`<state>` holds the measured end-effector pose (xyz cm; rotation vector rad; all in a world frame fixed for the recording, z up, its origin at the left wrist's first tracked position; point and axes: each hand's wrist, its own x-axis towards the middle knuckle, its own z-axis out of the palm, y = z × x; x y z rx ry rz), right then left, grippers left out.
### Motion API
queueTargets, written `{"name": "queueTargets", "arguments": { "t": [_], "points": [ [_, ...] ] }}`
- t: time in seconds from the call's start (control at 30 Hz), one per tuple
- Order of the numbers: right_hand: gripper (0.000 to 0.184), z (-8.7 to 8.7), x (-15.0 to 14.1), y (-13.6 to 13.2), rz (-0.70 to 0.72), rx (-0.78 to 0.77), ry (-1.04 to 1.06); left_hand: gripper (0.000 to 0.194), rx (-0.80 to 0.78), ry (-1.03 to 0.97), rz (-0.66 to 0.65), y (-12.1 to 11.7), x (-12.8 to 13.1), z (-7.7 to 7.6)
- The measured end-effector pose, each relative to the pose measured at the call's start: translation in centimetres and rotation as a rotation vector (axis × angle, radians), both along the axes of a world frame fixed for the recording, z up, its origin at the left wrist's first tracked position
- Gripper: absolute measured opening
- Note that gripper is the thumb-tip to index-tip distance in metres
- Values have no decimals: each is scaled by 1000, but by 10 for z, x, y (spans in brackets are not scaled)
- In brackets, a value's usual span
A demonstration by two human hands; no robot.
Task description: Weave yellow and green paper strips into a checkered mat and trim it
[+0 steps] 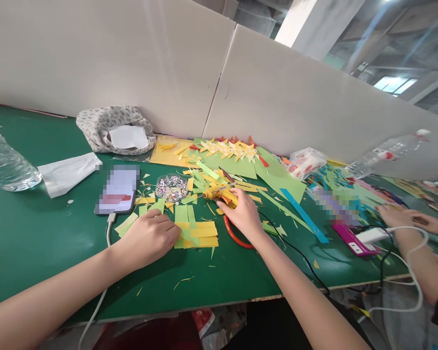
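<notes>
Gripping yellow glue gun (214, 191) in right hand (243, 216), center of frame; fingers closed round the handle end, nozzle toward the left. Resting left hand (151, 239) on crossed green and yellow paper strips (206, 228), below and left of the gun; fingers curled under, can't tell if pinching a strip. Seeing clear flower-shaped case (172, 188) of small pieces just beyond left hand, phone (118, 189) on white cable (108, 233) to its left, all on green surface (58, 233). Also seeing green paper sheets (285, 181) right of center, water bottle (10, 160) at left edge, another person's hands (397, 216) at far right.
</notes>
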<state>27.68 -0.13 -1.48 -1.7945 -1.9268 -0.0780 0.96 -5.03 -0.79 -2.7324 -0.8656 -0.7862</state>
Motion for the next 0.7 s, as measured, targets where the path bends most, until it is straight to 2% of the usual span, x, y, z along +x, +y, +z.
{"name": "queueTargets", "arguments": {
  "t": [0.13, 0.27, 0.5, 0.7],
  "points": [
    [45, -2, -1, 1, 14, 8, 73, 25, 15, 84, 26, -4, 1, -4],
    [42, 2, -7, -7, 47, 154, 142, 24, 27, 121, 37, -6, 1, -4],
    [29, 2, -28, -21, 302, 301, 93, 23, 43, 115, 33, -6, 0, -7],
    [27, 0, -33, -22, 366, 290, 66, 22, 44, 228, 56, -5, 0, -6]
  ]
}}
